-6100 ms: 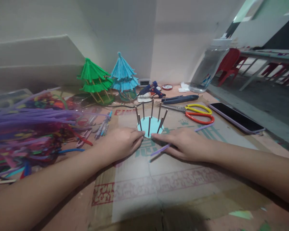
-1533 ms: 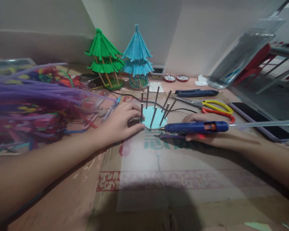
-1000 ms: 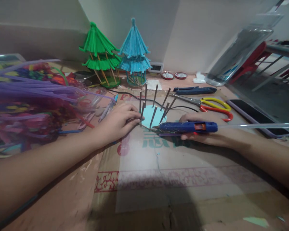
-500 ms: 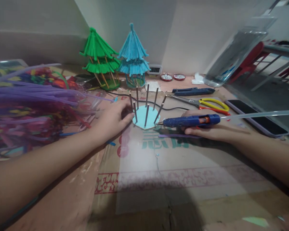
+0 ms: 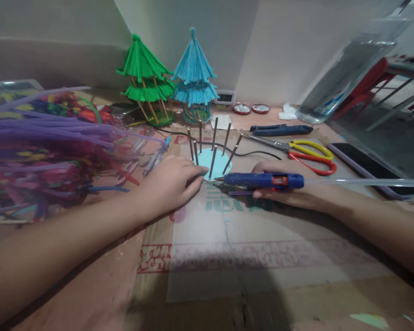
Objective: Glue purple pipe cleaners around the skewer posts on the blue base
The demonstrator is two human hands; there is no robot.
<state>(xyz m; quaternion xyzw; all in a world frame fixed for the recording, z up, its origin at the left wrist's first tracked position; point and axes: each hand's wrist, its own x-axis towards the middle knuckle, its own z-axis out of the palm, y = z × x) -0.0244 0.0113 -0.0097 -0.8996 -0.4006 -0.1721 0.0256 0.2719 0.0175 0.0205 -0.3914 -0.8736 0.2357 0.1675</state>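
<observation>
A light-blue round base with several dark upright sticks standing around its edge lies on the cardboard. My left hand is at its near left edge, thumb and finger closed on the rim. In my right hand is a blue hot glue gun, held sideways with a long clear glue stick out of its back. Its metal tip is at the front edge of the base, close to the foot of a front stick. Whether the tip touches is hard to tell.
Green and blue pagoda models stand at the back. Purple pipe cleaners are heaped at left. Scissors, a dark blue stapler-like tool, a phone and a large clear bottle are at right. A black cord runs behind the base.
My left hand has moved right and nearer, from the base's left side to its front left edge. The glue gun has shifted left, bringing its tip to another stick's foot.
</observation>
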